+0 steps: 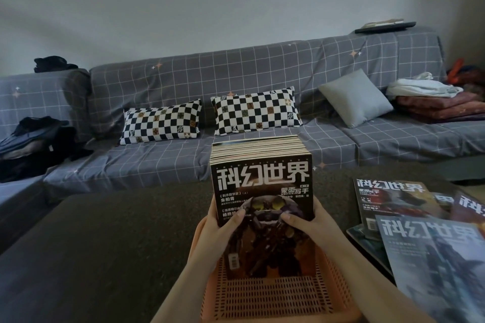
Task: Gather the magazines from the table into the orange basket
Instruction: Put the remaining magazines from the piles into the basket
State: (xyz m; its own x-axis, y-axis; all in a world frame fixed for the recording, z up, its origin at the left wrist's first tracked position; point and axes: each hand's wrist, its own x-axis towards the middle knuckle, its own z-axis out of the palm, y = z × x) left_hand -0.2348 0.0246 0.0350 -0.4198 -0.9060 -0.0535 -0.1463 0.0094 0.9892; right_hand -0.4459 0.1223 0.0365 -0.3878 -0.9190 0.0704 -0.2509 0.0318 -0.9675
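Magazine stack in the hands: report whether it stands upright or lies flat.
Upright: the magazine stack stands on edge in the orange basket, front cover facing the camera.

Table (pixel 105 244), dark, fabric-like top. On it: orange basket (pixel 275 299) at the near edge, centre; loose magazines (pixel 425 249) overlapping in a fanned heap at the right, one blue-grey cover on top and nearest.

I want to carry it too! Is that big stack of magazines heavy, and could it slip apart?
Probably heavy: the thick stack of black-covered magazines needs both the left hand and right hand. The glossy-looking covers might slide, so the stack could fan apart if tilted.
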